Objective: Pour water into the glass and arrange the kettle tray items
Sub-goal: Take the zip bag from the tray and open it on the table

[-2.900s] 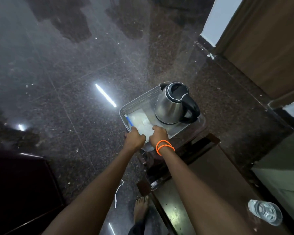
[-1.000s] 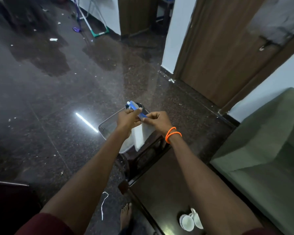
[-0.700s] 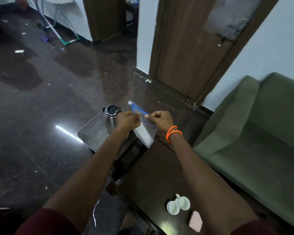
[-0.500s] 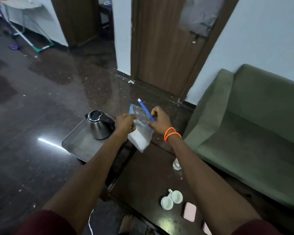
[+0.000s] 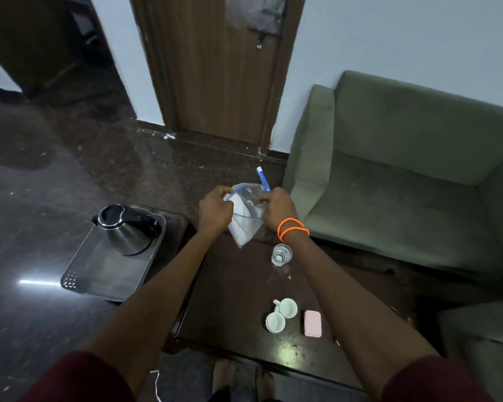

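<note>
Both hands hold a clear zip bag (image 5: 246,220) with a blue seal strip up over the dark wooden table (image 5: 238,288). My left hand (image 5: 215,210) pinches the bag's left top edge and my right hand (image 5: 276,208), with orange bands at the wrist, pinches the right top edge. White contents sit in the bag's lower corner. A steel kettle (image 5: 127,230) with a black lid and handle stands at the far end of the grey tray (image 5: 99,275), left of the hands. A clear glass (image 5: 281,254) stands on the table below my right wrist.
Two white cups (image 5: 282,314) and a small pink case (image 5: 312,327) lie on the table's near part. A green sofa (image 5: 404,181) stands to the right, a wooden door (image 5: 215,68) behind. The tray overhangs the table's left edge above the dark polished floor.
The bag has been lifted out of the tray and carried right, now over the table. My view has swung up and right, bringing the glass, cups and sofa into sight.
</note>
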